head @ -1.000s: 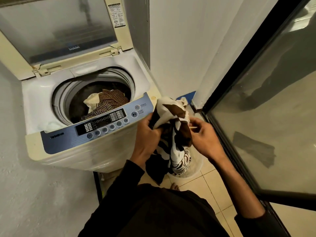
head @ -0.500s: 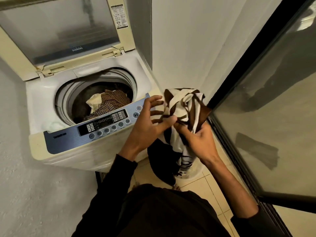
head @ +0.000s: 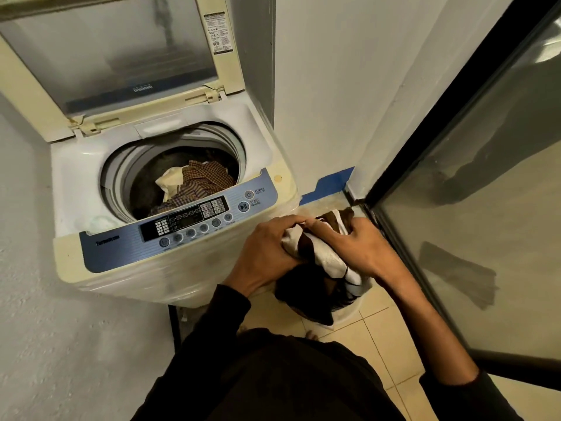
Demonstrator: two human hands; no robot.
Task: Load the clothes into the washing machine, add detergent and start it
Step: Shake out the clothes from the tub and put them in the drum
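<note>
Head view: the washing machine (head: 170,189), lid up, stands far left of both hands; its drum (head: 182,177) lies up-left, nearer the left hand (head: 270,253). Left and right hand (head: 361,247) clutch the brown-and-white garment (head: 321,253) above a floor basket (head: 349,314).

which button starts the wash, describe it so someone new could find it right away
Find the washing machine with its lid up, then the blue control panel along its front edge. At the panel's right end sit two round buttons: the start button is the lower, darker one with a play-pause sign, labelled START PAUSE, just below the paler power button.
</note>
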